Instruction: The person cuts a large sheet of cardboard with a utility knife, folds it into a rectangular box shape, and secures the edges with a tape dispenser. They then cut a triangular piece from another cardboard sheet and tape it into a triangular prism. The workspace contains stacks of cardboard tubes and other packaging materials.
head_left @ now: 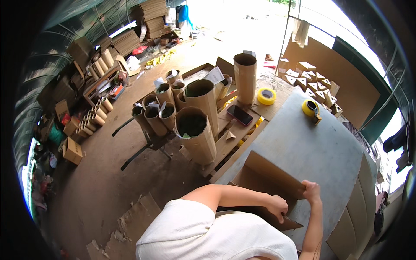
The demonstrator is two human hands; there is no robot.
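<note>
A brown cardboard box (269, 174) stands unfolded on the grey-topped table, its inside facing up. My right hand (312, 191) is closed on the upper corner of its far panel. My left arm reaches across the box, and my left hand (277, 206) is closed on the near panel's edge, fingers curled down. The box's near left part is hidden behind my left arm. Beyond the box, a tape dispenser with yellow tape (310, 108) rests on the tabletop, apart from both hands.
The grey tabletop (299, 134) reaches away from me. Left of it, a wooden bench holds a dark phone (239, 115), a yellow tape roll (266, 96) and a tall cardboard tube (245, 78). Several leaf-filled tubes (197, 130) stand beside these. Flat cardboard (353, 216) leans at the right.
</note>
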